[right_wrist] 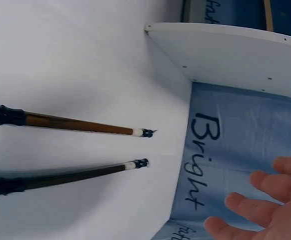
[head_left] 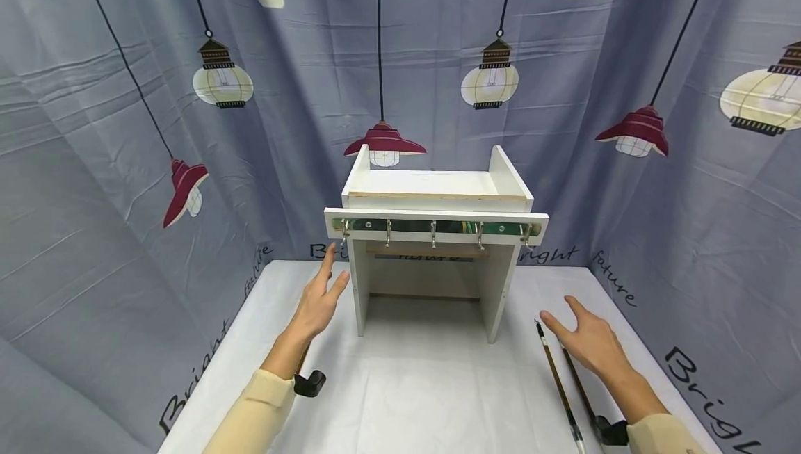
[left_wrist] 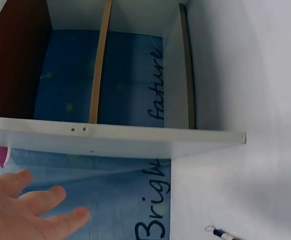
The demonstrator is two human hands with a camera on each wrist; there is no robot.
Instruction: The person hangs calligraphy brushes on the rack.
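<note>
Overall, a blue-grey curtain (head_left: 438, 58) hangs behind a white table (head_left: 425, 398). On the table stands a white shelf (head_left: 432, 204), upright. Two brushes (head_left: 555, 370) lie to the right of it. The left hand (head_left: 316, 304) is raised near the shelf's left side, its fingers extended, thumb and forefinger apart. The right hand (head_left: 591, 339) is farther from the shelf, near the brushes, its fingers also apart. Lastly, five hooks (head_left: 434, 233) line the shelf's front; the leftmost appears near the left forefinger.
</note>
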